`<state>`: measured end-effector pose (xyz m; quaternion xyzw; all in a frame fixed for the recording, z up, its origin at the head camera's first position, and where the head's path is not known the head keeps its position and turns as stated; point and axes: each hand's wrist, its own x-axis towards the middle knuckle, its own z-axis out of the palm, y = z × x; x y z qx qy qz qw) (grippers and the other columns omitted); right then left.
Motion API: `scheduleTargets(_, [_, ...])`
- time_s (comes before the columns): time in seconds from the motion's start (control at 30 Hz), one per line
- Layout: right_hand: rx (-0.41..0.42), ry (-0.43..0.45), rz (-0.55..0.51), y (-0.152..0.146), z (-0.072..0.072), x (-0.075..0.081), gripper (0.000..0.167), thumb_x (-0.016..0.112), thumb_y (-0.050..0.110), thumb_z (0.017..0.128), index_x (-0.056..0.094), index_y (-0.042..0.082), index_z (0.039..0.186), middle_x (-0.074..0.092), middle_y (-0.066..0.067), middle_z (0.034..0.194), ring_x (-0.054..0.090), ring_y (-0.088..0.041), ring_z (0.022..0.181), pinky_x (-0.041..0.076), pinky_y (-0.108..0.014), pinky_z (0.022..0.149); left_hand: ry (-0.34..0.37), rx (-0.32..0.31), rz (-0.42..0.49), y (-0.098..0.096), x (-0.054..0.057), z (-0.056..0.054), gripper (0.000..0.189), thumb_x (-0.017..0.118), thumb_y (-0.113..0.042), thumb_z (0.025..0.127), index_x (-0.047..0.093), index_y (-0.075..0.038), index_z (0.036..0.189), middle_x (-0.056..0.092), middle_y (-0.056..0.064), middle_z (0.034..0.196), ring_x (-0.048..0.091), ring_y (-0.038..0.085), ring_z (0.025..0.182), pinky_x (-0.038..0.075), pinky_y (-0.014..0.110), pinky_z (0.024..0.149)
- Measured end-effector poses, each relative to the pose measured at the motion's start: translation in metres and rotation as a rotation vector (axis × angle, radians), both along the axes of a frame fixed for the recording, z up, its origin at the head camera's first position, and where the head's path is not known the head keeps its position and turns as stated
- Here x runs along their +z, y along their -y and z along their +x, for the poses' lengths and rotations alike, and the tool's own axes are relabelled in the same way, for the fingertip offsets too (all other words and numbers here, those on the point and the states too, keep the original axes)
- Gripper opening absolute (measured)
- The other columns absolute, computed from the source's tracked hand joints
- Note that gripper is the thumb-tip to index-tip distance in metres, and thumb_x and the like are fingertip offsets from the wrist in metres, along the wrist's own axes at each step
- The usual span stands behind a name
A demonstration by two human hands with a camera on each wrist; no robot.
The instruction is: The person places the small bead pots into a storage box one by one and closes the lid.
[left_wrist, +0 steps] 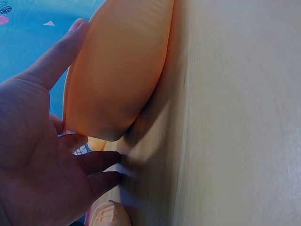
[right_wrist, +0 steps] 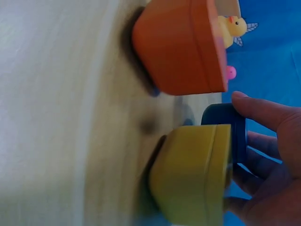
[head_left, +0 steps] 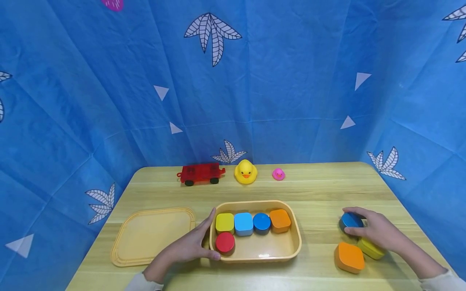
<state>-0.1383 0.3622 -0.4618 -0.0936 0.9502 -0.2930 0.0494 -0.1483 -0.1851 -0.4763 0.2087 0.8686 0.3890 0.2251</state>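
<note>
A yellow-orange storage box (head_left: pixel 256 258) stands on the table in the head view. It holds a yellow block (head_left: pixel 225 222), a light-blue block (head_left: pixel 243 223), a round blue block (head_left: pixel 261 223), an orange block (head_left: pixel 280 220) and a round red block (head_left: pixel 225 243). My left hand (head_left: pixel 193 243) grips the box's left end, thumb at the near side. On the right, my right hand (head_left: pixel 376 229) holds another round blue block (head_left: pixel 351 222) between thumb and fingers. A second yellow block (right_wrist: pixel 193 174) sits under that hand, beside a second orange block (right_wrist: pixel 181 47).
Left of the box lies a flat yellow-orange lid (head_left: pixel 154 236). Along the back of the table stand a red toy wagon (head_left: pixel 201 173), a yellow duck (head_left: pixel 245 172) and a small pink duck (head_left: pixel 278 174). Blue patterned cloth (head_left: pixel 284 81) hangs behind and at both sides.
</note>
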Motion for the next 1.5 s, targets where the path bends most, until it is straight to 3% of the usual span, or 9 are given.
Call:
scheduleTargets(0.2, [0.012, -0.052, -0.009, 0.008, -0.002, 0.010, 0.065, 0.084, 0.032, 0.087, 0.061, -0.003, 0.137, 0.063, -0.033, 0.131, 0.061, -0.053, 0.114, 0.054, -0.064, 0.090, 0.001, 0.001, 0.001, -0.001, 0.000, 0.000, 0.128, 0.085, -0.049, 0.082, -0.006, -0.020, 0.167, 0.006, 0.010, 0.174, 0.016, 0.037, 0.157, 0.025, 0.061, 0.122])
scheduleTargets(0.4, [0.022, -0.047, -0.026, 0.019, -0.003, 0.021, 0.066, 0.082, 0.035, 0.089, 0.060, -0.003, 0.139, 0.062, -0.033, 0.132, 0.057, -0.058, 0.118, 0.052, -0.067, 0.093, -0.003, 0.000, 0.004, -0.001, 0.001, 0.000, 0.128, 0.085, -0.049, 0.082, -0.006, -0.019, 0.167, 0.007, 0.011, 0.174, 0.017, 0.038, 0.157, 0.025, 0.062, 0.122])
scheduleTargets(0.57, [0.041, -0.036, -0.070, 0.031, -0.003, 0.030, 0.065, 0.080, 0.032, 0.091, 0.058, -0.003, 0.141, 0.061, -0.032, 0.134, 0.058, -0.059, 0.119, 0.056, -0.060, 0.091, -0.009, 0.001, 0.003, -0.001, 0.001, 0.000, 0.128, 0.085, -0.050, 0.082, -0.005, -0.020, 0.167, 0.007, 0.010, 0.174, 0.017, 0.038, 0.157, 0.025, 0.061, 0.122])
scheduleTargets(1.1, [0.175, -0.179, -0.106, 0.082, -0.004, 0.054, 0.058, 0.079, 0.029, 0.093, 0.061, 0.004, 0.142, 0.065, -0.020, 0.135, 0.064, -0.039, 0.117, 0.056, -0.055, 0.093, -0.013, -0.003, 0.003, -0.001, 0.002, 0.000, 0.128, 0.085, -0.052, 0.082, -0.005, -0.019, 0.167, 0.008, 0.012, 0.173, 0.018, 0.040, 0.156, 0.027, 0.061, 0.121])
scheduleTargets(1.5, [0.264, -0.143, -0.193, 0.124, -0.009, 0.058, 0.061, 0.081, 0.032, 0.091, 0.061, 0.006, 0.142, 0.065, -0.013, 0.139, 0.062, -0.036, 0.124, 0.053, -0.053, 0.101, -0.004, 0.008, 0.010, 0.000, 0.002, 0.001, 0.129, 0.086, -0.050, 0.081, -0.006, -0.020, 0.167, 0.008, 0.013, 0.173, 0.018, 0.040, 0.156, 0.026, 0.063, 0.121])
